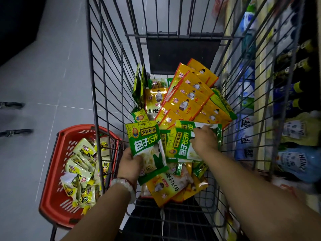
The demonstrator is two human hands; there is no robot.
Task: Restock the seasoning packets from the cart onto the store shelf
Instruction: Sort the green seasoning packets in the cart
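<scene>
Inside the wire cart lies a heap of seasoning packets, with several orange-yellow packets fanned at the back and green ones in front. My left hand grips a green and white seasoning packet by its lower left corner, lifted over the heap. My right hand reaches into the cart and pinches another green packet that lies on top of the pile. The store shelf runs along the right, behind the cart's wire side.
A red hand basket with pale yellow-green packets stands on the grey tile floor left of the cart. Bottles and pouches, some labelled Heinz, fill the shelf on the right. Two dark objects show at the left edge.
</scene>
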